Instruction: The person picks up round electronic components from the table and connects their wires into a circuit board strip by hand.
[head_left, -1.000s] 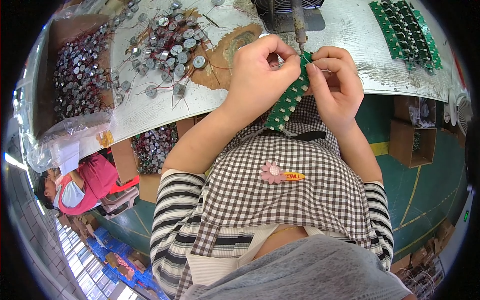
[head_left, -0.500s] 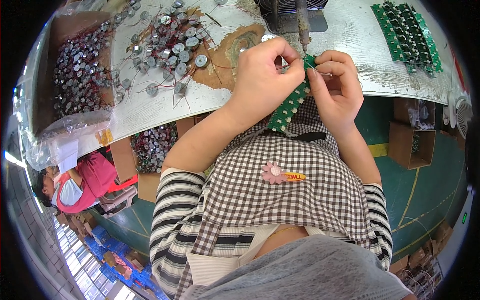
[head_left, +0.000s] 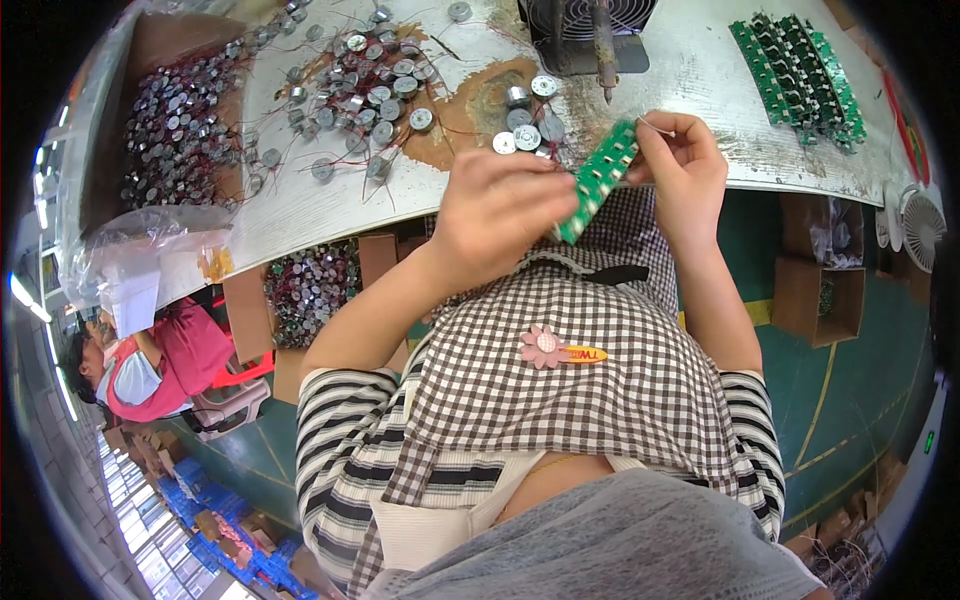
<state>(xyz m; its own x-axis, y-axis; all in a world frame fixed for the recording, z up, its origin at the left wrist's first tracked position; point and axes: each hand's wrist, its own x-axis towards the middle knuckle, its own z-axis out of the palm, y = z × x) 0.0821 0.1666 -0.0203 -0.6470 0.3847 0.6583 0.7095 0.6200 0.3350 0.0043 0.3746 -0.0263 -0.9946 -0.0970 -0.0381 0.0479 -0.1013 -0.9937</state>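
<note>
A green circuit board strip with rows of small pale parts slants above the table's front edge. My right hand is closed at its upper end, thumb and forefinger pinched on a thin silvery wire. My left hand lies over the strip's left side, its fingers stretched out and slightly blurred; whether they touch the strip is unclear. Just beyond my left fingers sit several small round silver motors. A soldering iron points downward above the table, its tip apart from the strip.
A heap of motors with red wires lies at the left, beside a carton full of them. A black fan stands at the back, stacked green boards at the right. A person in pink sits at the far left.
My left hand has drawn back left from the wire and straightened its fingers. The strip has come down and away from the iron's tip, with my right hand still at its upper end.
</note>
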